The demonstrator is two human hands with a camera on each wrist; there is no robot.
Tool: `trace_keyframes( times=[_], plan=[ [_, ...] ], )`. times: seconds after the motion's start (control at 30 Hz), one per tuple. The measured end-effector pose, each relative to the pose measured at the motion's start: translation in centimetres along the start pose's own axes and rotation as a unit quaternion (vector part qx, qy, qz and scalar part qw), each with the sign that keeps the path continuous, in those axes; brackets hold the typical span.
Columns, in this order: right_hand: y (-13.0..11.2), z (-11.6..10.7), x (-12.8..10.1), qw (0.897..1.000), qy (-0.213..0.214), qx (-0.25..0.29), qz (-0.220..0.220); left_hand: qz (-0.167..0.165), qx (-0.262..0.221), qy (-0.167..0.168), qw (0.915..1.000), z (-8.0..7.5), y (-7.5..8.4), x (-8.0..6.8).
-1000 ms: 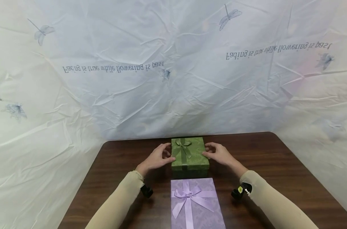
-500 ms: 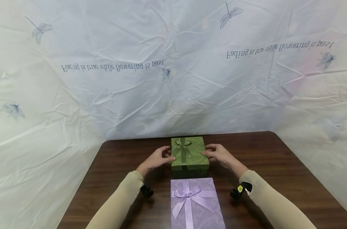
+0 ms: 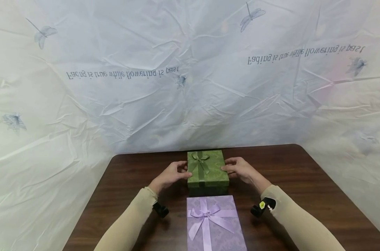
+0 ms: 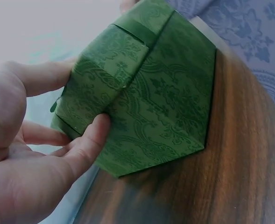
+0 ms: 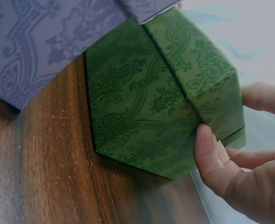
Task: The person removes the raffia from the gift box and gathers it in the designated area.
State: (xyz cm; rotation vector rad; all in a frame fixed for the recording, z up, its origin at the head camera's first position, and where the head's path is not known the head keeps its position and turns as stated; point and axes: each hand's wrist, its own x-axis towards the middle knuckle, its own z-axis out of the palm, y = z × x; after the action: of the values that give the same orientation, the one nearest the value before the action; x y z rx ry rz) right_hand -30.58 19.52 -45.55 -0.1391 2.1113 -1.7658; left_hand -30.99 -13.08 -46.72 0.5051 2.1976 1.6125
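A green gift box with a dark green ribbon bow stands on the dark wooden table, near its far edge. My left hand grips the left side of its lid, and my right hand grips the right side. In the left wrist view the thumb presses on the lid's side of the green box, with the fingers curled round the far edge. The right wrist view shows the right thumb on the lid's rim of the green box.
A larger lilac gift box with a satin bow lies directly in front of the green one, close to me. A crinkled white sheet printed with dragonflies and text hangs behind and beside the table. Bare wood shows left and right.
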Motion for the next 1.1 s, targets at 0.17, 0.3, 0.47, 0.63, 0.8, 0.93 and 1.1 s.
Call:
trace_keyframes(
  times=[0.17, 0.3, 0.47, 0.63, 0.8, 0.93, 1.1],
  plan=[
    [-0.3, 0.0, 0.0, 1.000, -0.001, 0.006, 0.004, -0.003, -0.017, 0.003, 0.9998, -0.1, 0.5, 0.0],
    [-0.5, 0.0, -0.1, 1.000, -0.001, 0.010, 0.004, -0.001, -0.026, 0.004, 0.9997, 0.0, 0.6, 0.1],
    [-0.6, 0.0, -0.2, 1.000, -0.002, 0.014, 0.006, -0.004, -0.030, 0.004, 0.9995, 0.0, 0.6, 0.2],
    [-0.7, 0.1, -0.3, 1.000, 0.000, 0.010, 0.004, -0.003, -0.034, 0.003, 0.9994, 0.0, 0.6, 0.1],
    [-0.7, 0.2, -0.4, 1.000, 0.000, 0.011, 0.002, -0.007, -0.039, 0.002, 0.9992, 0.1, 0.8, -0.2],
    [-0.9, 0.2, -0.5, 1.000, -0.001, 0.012, 0.002, -0.007, -0.041, 0.007, 0.9991, 0.0, 1.1, -0.3],
    [-1.3, 0.2, -0.7, 1.000, 0.000, 0.006, -0.003, -0.006, -0.039, 0.011, 0.9991, 0.0, 1.3, -0.3]
  ],
)
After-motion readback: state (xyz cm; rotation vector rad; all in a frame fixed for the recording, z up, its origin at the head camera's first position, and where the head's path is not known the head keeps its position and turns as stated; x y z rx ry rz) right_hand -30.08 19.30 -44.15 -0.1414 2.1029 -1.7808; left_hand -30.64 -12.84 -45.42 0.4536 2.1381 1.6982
